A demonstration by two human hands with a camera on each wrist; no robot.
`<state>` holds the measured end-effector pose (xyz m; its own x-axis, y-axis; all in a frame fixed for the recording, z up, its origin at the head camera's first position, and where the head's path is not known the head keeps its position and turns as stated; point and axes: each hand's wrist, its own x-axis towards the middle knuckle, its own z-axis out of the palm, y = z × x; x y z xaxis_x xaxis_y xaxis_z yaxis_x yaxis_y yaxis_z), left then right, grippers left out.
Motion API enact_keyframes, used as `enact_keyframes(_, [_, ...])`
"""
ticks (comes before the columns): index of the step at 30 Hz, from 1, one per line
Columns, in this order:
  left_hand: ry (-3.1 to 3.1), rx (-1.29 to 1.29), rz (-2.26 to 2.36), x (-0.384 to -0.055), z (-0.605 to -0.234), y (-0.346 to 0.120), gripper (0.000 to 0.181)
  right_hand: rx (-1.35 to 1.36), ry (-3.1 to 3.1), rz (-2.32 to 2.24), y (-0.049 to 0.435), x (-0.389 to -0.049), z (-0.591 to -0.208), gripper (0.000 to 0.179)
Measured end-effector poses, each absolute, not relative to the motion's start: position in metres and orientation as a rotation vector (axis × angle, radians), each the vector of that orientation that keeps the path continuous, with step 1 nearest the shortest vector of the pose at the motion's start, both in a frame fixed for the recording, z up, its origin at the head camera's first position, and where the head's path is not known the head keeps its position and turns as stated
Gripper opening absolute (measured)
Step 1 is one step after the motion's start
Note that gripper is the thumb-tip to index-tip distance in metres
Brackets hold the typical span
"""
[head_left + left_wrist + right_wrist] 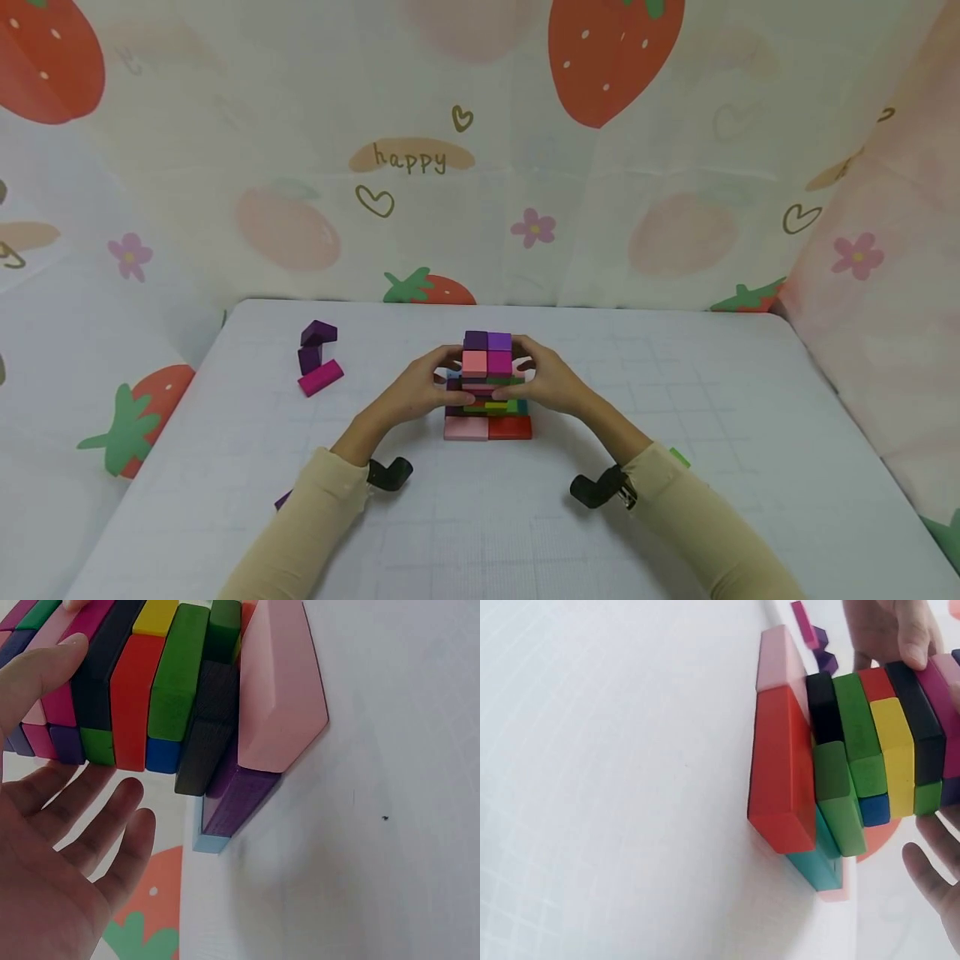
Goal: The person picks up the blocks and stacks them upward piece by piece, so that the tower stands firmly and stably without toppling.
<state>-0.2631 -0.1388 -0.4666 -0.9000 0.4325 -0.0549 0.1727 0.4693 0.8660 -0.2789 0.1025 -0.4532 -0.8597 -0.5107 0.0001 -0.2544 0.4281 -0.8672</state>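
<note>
A tower of coloured wooden blocks [498, 362] stands upright near the middle of the white table. Its bottom layer shows a pink block [466, 428] beside a red block [510, 428]. From the left, my left hand [416, 387] holds the tower's upper part, thumb across the front and fingers toward the back. My right hand [553, 379] grips the opposite side in the same way. In the left wrist view, the thumb lies against a magenta block [66, 706]. Layers in the right wrist view, including a yellow block [894, 754], sit slightly uneven. The tower's back is hidden in the head view.
Dark purple blocks [310, 360] and a magenta block [321, 377] lie loose at the table's back left. A purple block [282, 500] peeks out by the left sleeve, a green block [679, 457] by the right. Patterned cloth [480, 225] hangs behind the table.
</note>
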Motion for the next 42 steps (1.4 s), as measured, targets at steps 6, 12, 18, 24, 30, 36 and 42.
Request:
enact_keyframes(6, [2.451, 0.520, 1.400, -0.264, -0.468, -0.139, 0.073, -0.665, 2.421, -1.418, 0.103, -0.280, -0.456, 0.074])
enact_keyframes(12, [2.447, 0.521, 1.405, -0.264, -0.468, -0.139, 0.074, -0.682, 2.419, -1.431, 0.103, -0.280, -0.458, 0.073])
enact_keyframes(18, [2.450, 0.519, 1.403, -0.264, -0.468, -0.139, 0.074, -0.693, 2.432, -1.433, 0.103, -0.280, -0.460, 0.074])
enact_keyframes(24, [2.456, 0.521, 1.394, -0.263, -0.466, -0.138, 0.074, -0.695, 2.434, -1.424, 0.103, -0.280, -0.461, 0.074])
enact_keyframes(30, [2.462, 0.525, 1.386, -0.262, -0.465, -0.138, 0.073, -0.693, 2.444, -1.336, 0.102, -0.279, -0.458, 0.078])
enact_keyframes(36, [2.463, 0.512, 1.386, -0.263, -0.467, -0.138, 0.072, -0.713, 2.432, -1.300, 0.102, -0.279, -0.461, 0.078])
enact_keyframes(42, [2.454, 0.486, 1.394, -0.263, -0.467, -0.138, 0.074, -0.681, 2.402, -1.321, 0.102, -0.280, -0.464, 0.077])
